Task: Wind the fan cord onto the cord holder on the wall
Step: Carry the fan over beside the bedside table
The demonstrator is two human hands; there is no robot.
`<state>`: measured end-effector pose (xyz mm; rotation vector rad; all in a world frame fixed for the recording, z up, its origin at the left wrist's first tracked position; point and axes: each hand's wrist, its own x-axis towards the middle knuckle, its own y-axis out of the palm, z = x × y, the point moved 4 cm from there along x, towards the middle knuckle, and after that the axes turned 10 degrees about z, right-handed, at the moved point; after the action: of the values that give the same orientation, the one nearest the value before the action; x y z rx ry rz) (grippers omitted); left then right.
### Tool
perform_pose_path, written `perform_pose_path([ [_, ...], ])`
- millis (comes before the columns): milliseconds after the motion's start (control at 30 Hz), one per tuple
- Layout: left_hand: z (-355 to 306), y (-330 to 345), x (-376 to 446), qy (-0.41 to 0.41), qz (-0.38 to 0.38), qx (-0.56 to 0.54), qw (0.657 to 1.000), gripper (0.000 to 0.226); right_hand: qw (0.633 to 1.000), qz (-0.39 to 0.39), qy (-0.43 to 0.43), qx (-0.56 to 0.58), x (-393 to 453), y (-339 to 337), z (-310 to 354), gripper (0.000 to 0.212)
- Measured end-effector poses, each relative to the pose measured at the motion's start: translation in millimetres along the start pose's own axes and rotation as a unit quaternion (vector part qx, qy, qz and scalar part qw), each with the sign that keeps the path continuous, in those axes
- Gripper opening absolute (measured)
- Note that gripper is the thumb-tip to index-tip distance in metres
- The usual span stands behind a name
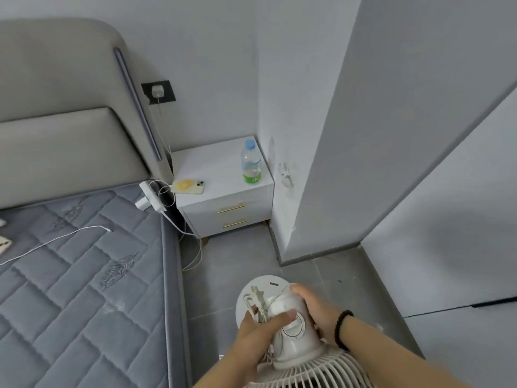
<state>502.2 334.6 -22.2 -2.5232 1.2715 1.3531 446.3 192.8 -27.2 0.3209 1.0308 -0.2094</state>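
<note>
While our left hand (261, 329) curls round the bundled white fan cord (258, 305) and pins it against the motor housing of the white plastic fan (291, 331), our right hand (313, 312) grips the far side of that same housing, a black bead bracelet (342, 329) on its wrist. We see the cord's two-pin plug (256, 293) sticking up above the left fingers, and the fan's round white base (260, 287) beyond it over the grey tiled floor (237, 256). On the white wall to the right, well apart from the fan, sits the small white cord holder (286, 175), bare of cord. Just left of it stands the white bedside cabinet (223, 191) with gold handles, carrying a clear water bottle (251, 162) with a blue cap and a green label whose writing we cannot read, and a yellow-and-white phone (188, 187). Further left lies the grey quilted mattress (84, 275).
</note>
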Motion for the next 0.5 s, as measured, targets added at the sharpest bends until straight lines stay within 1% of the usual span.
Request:
perform_pose_path([
  [133,-25.3,-16.8,13.4,0.025,-0.014,-0.010,1.000,0.077,0.999,0.021,-0.004,-0.031,20.4,2.1,36.3,0.054],
  [233,-44.7,-27.0,28.6,0.036,-0.035,-0.031,0.998,0.072,0.998,0.045,-0.004,-0.043,39.3,1.2,66.1,0.054],
  [300,-59.0,-29.3,38.7,0.039,-0.047,-0.045,0.997,0.069,0.997,0.043,0.002,-0.059,50.5,-1.7,84.5,0.056],
  [400,-80.6,-35.0,53.8,0.043,-0.080,-0.059,0.994,0.067,0.996,0.053,0.008,-0.072,66.0,-4.0,113.6,0.058],
  [500,-108.6,-43.5,71.3,0.052,-0.114,-0.077,0.989,0.071,0.994,0.064,0.006,-0.090,80.8,-8.0,151.2,0.056],
])
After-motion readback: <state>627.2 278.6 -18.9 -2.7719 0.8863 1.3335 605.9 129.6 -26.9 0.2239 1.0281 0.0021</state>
